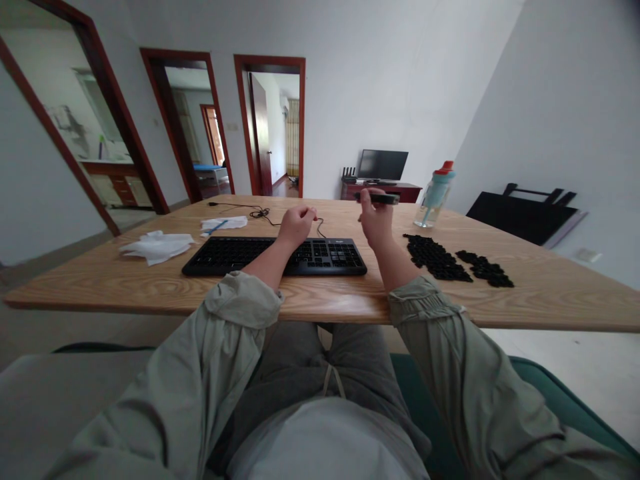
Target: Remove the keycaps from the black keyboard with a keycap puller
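Observation:
A black keyboard (230,257) lies along the near side of the wooden table. My left hand (297,225) is above its far edge, fingers curled together; whatever they may pinch is too small to make out. Further right, my right hand (375,221) is raised past the keyboard's right end, closed round a flat, dark, elongated object (385,199) whose kind I cannot tell. To the right of that hand, loose black keycaps lie in a large group (435,257) and a smaller group (485,269).
Crumpled white tissue (157,247) and a folded tissue (227,223) with a thin blue stick (216,228) lie at left. A black cable (260,213) runs behind the keyboard. A clear bottle with a red cap (434,197) stands at the back right of the table (330,300).

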Available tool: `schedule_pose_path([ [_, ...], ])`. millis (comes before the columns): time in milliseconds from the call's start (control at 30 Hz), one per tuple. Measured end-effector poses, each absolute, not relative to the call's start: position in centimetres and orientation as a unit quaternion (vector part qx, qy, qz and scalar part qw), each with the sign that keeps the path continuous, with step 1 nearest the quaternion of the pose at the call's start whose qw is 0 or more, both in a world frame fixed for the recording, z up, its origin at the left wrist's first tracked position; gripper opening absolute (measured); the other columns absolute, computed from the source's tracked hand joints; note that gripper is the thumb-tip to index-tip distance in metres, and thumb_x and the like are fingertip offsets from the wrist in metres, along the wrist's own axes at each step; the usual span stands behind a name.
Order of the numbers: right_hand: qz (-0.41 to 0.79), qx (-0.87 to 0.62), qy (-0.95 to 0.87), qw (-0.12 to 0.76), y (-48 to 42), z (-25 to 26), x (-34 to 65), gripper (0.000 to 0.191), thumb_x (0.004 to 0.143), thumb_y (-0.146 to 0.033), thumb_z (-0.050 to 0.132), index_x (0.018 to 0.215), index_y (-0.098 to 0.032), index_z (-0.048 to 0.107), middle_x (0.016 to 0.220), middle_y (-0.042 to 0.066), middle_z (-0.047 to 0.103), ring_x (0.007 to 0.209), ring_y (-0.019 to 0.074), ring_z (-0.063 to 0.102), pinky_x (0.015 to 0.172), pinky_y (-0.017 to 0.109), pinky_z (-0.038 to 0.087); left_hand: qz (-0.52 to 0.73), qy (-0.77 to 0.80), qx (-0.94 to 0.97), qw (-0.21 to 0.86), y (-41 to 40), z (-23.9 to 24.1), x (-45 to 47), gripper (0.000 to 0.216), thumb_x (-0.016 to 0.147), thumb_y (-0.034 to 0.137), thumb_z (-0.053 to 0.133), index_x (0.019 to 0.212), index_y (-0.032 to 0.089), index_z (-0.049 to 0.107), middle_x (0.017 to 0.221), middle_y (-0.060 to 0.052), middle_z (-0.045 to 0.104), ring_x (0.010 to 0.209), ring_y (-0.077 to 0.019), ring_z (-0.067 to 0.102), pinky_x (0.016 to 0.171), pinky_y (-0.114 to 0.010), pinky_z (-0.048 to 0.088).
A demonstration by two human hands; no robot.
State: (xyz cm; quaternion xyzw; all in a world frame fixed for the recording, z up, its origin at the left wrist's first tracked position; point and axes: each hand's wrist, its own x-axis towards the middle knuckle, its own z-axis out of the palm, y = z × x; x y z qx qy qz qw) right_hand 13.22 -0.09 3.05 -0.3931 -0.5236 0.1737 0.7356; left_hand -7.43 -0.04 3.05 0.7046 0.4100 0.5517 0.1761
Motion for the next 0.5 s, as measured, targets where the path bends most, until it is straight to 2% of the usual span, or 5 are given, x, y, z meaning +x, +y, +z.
schedule_pose_path([
  [133, 0.212, -0.428, -0.532, 0.7, -0.07, 3.13, 13.58, 0.034, 0.081, -0.046, 0.071, 0.066, -0.021, 0.054, 0.051, -0.003, 0.052, 0.046, 0.0111, 0.048, 0.039, 0.021, 0.033, 0.55, 0.414, 0.705, 0.171, -0.05, 3.05, -7.42, 0.032, 0.087, 0.037, 0.051, 0.065, 0.017, 0.064, 0.057, 0.0, 0.054, 0.065, -0.0168, 0.053, 0.068, -0.031, 0.038],
  [233, 0.193, -0.409, -0.527, 0.72, -0.04, 3.1, 13.54, 0.034, 0.083, -0.048, 0.068, 0.068, -0.021, 0.054, 0.053, -0.003, 0.053, 0.046, 0.0104, 0.049, 0.039, 0.02, 0.034, 0.55, 0.418, 0.704, 0.165, 0.0, 3.02, -7.46, 0.032, 0.087, 0.037, 0.051, 0.065, 0.017, 0.065, 0.057, 0.0, 0.055, 0.065, -0.0171, 0.053, 0.068, -0.031, 0.038],
  [400, 0.243, -0.421, -0.502, 0.715, -0.07, 3.13, 13.39, 0.044, 0.086, -0.051, 0.065, 0.059, -0.021, 0.046, 0.048, -0.005, 0.044, 0.04, 0.0076, 0.039, 0.036, 0.021, 0.027, 0.553, 0.411, 0.703, 0.175, 0.11, 2.94, -7.34, 0.032, 0.086, 0.037, 0.052, 0.064, 0.017, 0.064, 0.057, 0.0, 0.054, 0.065, -0.0167, 0.053, 0.068, -0.031, 0.04],
  [500, 0.274, -0.417, -0.489, 0.716, -0.05, 3.01, 13.21, 0.042, 0.088, -0.05, 0.062, 0.061, -0.022, 0.046, 0.05, -0.004, 0.045, 0.04, 0.0079, 0.038, 0.035, 0.021, 0.027, 0.57, 0.4, 0.68, 0.227, 0.26, 2.89, -7.13, 0.028, 0.085, 0.039, 0.052, 0.07, 0.017, 0.063, 0.057, 0.001, 0.049, 0.06, -0.0149, 0.047, 0.062, -0.03, 0.038],
])
